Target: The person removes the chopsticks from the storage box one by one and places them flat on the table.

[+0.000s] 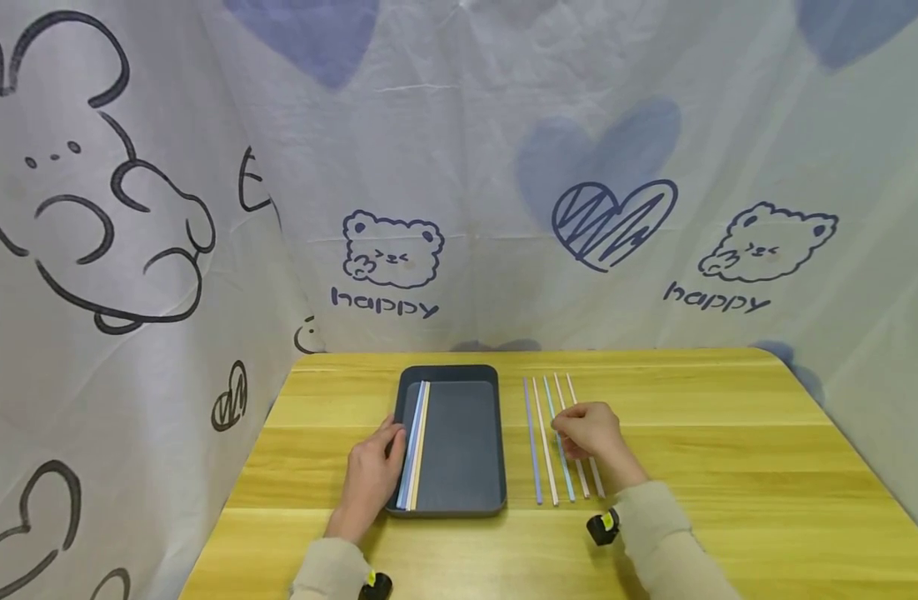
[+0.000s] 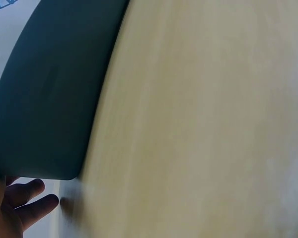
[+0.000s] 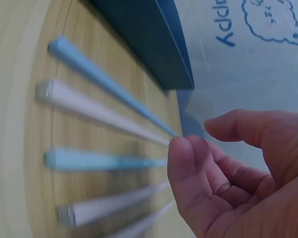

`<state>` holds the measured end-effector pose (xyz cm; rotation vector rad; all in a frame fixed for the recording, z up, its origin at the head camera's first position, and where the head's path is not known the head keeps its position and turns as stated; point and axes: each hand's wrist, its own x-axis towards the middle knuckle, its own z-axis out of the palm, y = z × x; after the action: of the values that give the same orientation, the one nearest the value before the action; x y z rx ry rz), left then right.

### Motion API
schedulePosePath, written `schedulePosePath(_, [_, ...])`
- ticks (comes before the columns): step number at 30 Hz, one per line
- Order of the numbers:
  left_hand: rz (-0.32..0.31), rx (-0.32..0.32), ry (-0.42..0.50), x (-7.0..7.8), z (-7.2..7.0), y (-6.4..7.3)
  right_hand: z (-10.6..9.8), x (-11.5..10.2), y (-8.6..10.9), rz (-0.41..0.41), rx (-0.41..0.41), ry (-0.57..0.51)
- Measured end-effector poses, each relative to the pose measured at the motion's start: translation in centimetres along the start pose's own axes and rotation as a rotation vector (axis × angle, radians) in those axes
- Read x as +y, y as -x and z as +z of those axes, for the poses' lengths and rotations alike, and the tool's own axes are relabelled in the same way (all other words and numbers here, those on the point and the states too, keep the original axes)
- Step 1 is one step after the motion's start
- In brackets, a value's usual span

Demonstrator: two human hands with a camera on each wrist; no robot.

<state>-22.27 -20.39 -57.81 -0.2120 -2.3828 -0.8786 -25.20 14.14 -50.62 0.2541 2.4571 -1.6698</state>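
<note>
Between the tray (image 1: 451,512) and the right edge of the table (image 1: 736,450), 5 sticks (image 1: 545,440) point toward its far edge, under the nearer right hand (image 1: 592,432), thumb and fingers parted around nothing; the left hand (image 1: 372,468) grips the tray's left rim.

Tray (image 1: 462,450) and sticks (image 1: 545,442) flank a narrow free strip (image 1: 517,442).

Dark grey rectangular tray (image 1: 462,450) beside five slim pastel sticks (image 1: 545,442) on a yellow wood-grain worktop (image 1: 729,442).
The left hand (image 1: 372,471) grips the tray's left rim, near thin blue and yellow sticks (image 1: 416,450) inside; the right hand (image 1: 592,431) is over the row's right side.
</note>
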Motion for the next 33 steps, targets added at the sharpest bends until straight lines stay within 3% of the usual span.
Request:
schedulePosePath(11, [-0.046,-0.04,-0.005,0.2,-0.2,0.1,4.3,-2.6,0.1,-0.03,-0.042,-0.065])
schedulePosePath(18, [-0.012,-0.049,-0.034,0.3,-0.2,-0.1,7.4,-3.9,0.4,-0.086,-0.1,-0.045])
schedulePosePath(33, [-0.016,-0.064,-0.075,0.4,-0.6,0.3,13.2,-4.4,1.1,-0.138,-0.216,-0.034])
